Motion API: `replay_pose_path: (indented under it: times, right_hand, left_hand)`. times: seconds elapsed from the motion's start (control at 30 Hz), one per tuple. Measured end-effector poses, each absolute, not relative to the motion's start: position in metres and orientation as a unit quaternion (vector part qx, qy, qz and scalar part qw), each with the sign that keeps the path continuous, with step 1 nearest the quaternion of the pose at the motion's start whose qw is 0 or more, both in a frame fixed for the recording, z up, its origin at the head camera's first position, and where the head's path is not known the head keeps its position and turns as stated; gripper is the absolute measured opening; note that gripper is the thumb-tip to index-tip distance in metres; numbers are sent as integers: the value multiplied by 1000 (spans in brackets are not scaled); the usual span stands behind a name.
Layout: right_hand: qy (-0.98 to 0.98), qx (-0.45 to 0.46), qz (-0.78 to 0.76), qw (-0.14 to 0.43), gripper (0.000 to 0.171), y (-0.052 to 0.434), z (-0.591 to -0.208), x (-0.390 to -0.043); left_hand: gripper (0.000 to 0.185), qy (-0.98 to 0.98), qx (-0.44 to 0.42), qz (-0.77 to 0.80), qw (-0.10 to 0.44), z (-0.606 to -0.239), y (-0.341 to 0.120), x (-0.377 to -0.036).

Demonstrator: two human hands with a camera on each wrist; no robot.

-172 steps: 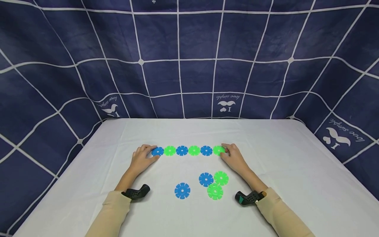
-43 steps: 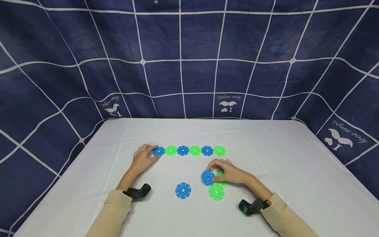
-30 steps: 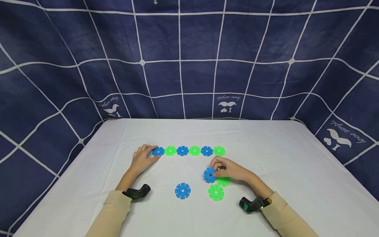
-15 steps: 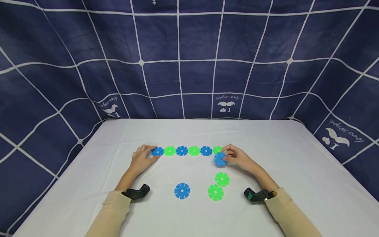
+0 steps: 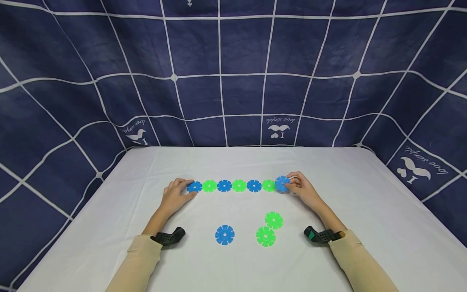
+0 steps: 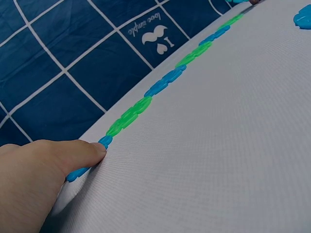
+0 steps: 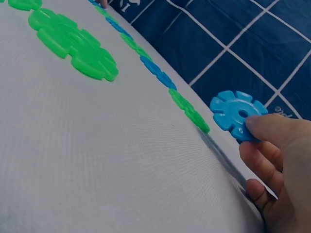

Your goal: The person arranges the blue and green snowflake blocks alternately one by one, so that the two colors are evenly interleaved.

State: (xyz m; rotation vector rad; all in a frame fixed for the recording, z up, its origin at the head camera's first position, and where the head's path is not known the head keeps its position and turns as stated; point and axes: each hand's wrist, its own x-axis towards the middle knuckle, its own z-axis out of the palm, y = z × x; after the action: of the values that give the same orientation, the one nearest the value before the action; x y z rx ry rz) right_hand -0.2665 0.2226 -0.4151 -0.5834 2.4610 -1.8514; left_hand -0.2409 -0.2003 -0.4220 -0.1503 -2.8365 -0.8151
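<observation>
A row of alternating blue and green notched snowflake discs lies on the white table (image 5: 230, 267). At its left end my left hand (image 5: 176, 197) holds the first blue disc (image 5: 195, 186) between thumb and forefinger; the wrist view shows the thumb (image 6: 85, 154) on that disc. My right hand (image 5: 305, 192) pinches another blue disc (image 7: 228, 110) by its edge. This one is raised and tilted just above the table, beyond the green disc (image 7: 187, 110) at the row's right end. A gap between these two shows in the right wrist view.
Nearer the person lie two green discs, one (image 5: 274, 220) close behind the other (image 5: 265, 236). A single blue disc (image 5: 224, 235) lies to their left. Dark blue gridded cloth (image 5: 240, 93) hangs behind the table and at both sides.
My right hand has let go of the row's right-end green disc, picked up a blue disc from the loose group and carried it away from the person and rightward. The left hand stays put.
</observation>
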Motion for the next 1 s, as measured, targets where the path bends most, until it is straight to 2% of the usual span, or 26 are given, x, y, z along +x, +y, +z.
replay_pose_path:
  times: [0.23, 0.43, 0.7, 1.0]
  right_hand:
    - [821, -145, -551, -41, 26, 219, -421, -266]
    - [870, -112, -476, -66, 28, 217, -424, -264]
    - [897, -105, -419, -93, 34, 217, -425, -266]
    - [919, -113, -359, -118, 25, 215, -425, -266]
  left_hand:
    - [53, -957, -51, -270, 96, -422, -199, -241]
    - [53, -956, -48, -274, 91, -421, -199, -241]
    - [53, -955, -48, -277, 90, -420, -199, -240]
    - [53, -957, -51, -269, 95, -423, -201, -241]
